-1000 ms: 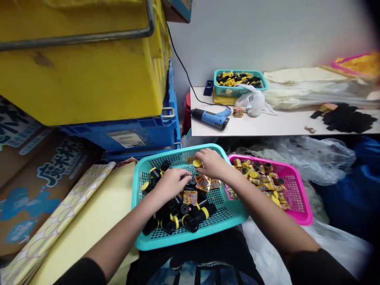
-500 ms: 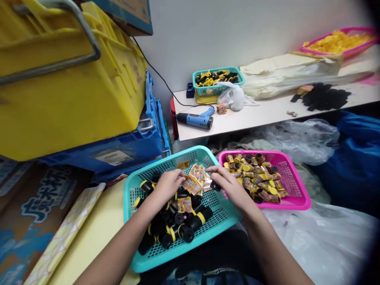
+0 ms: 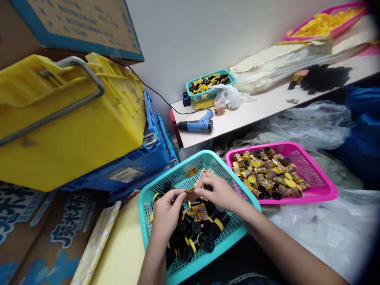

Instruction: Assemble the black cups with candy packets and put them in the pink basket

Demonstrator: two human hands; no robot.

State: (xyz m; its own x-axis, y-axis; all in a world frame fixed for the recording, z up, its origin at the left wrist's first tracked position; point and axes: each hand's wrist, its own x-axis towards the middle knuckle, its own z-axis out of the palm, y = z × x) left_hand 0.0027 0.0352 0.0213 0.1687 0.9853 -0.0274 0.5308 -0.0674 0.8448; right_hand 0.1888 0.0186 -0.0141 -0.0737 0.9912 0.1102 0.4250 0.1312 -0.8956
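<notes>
Head view: printed wrapper (image 3: 190,195) held over the turquoise basket (image 3: 218,251).
Left hand (image 3: 168,209) and right hand (image 3: 219,192) pinch it from either side; black tubes (image 3: 208,244) lie beneath, the pink basket (image 3: 322,185) just to the right.

Soft, even indoor light, shadow beneath the white table (image 3: 252,109), wide-angle stretch, dark blurred right edge

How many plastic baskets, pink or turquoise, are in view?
4: the large turquoise basket below the left hand and right hand; the pink basket to its right; the small turquoise basket on the table; the far pink basket, upper right. Others may be hidden.
</notes>
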